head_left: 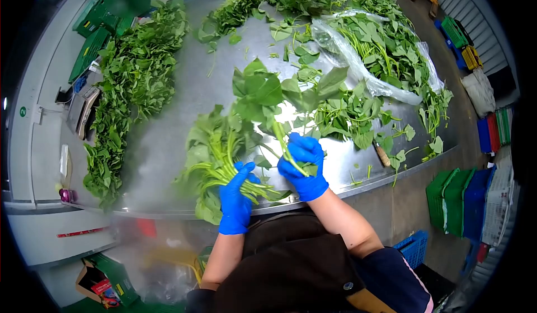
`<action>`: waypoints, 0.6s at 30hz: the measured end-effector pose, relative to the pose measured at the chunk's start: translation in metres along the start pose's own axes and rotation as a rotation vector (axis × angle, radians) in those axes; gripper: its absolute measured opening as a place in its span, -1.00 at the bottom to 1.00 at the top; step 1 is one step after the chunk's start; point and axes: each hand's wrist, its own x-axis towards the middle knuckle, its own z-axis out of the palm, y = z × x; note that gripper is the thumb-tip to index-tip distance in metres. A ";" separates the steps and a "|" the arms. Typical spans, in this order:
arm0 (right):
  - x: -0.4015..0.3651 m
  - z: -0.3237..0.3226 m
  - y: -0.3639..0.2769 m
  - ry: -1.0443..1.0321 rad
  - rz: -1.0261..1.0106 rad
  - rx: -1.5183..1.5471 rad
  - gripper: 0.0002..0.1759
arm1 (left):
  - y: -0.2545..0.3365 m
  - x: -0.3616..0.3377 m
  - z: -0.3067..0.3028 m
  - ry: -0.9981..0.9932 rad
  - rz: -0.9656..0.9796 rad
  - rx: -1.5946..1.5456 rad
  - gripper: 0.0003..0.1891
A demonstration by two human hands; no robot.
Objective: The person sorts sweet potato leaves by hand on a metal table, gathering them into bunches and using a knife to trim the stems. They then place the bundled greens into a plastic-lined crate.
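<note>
Gripping bunch by stems in left fingers; pinching sprig in right fingers, just beside. Over tabletop's near edge. Probably light, floppy, easily bruised; best held by firmer stems. Beyond: loose greens, plastic bag.

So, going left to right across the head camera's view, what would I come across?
A round green 2 sign, a row of leafy greens, the left gloved hand gripping leafy stems, the right gloved hand holding a leafy sprig, a wooden-handled tool, green crates, a blue crate.
</note>
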 end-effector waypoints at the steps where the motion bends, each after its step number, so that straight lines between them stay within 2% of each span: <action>1: -0.001 -0.003 0.017 -0.114 -0.092 -0.023 -0.77 | 0.001 -0.003 0.005 -0.030 -0.012 -0.023 -0.72; 2: -0.001 -0.002 0.026 -0.222 -0.128 0.008 -0.63 | 0.005 -0.005 0.012 -0.058 -0.024 -0.046 -0.73; 4: -0.008 0.009 0.029 -0.394 -0.039 0.270 -0.70 | 0.008 -0.004 0.015 -0.086 0.004 -0.031 -0.76; 6: -0.010 0.017 0.021 -0.566 0.336 0.812 -0.75 | 0.013 -0.002 0.009 -0.179 -0.001 -0.013 -0.78; 8: -0.006 0.025 0.011 -0.529 0.625 0.946 -0.82 | 0.015 0.002 -0.002 -0.263 -0.007 -0.024 -0.79; 9: -0.013 0.033 0.003 -0.379 0.630 0.802 -0.86 | 0.016 0.002 -0.002 -0.221 0.007 0.000 -0.78; 11: -0.015 0.036 0.004 -0.216 0.631 0.666 -0.85 | 0.018 0.001 0.001 -0.139 0.036 0.044 -0.76; 13: -0.010 0.025 0.025 -0.185 0.641 0.685 -0.85 | 0.013 0.006 -0.006 -0.076 0.074 0.019 -0.73; 16: -0.002 0.004 0.027 0.042 0.459 0.851 -0.89 | 0.002 0.035 -0.038 0.044 0.185 -0.140 -0.76; 17: 0.000 -0.007 0.011 0.072 0.359 0.797 -0.88 | 0.015 0.035 -0.038 0.080 0.137 -0.251 -0.72; 18: 0.014 -0.023 0.006 0.200 0.224 0.500 -0.73 | 0.023 0.039 -0.049 0.091 0.155 -0.217 -0.74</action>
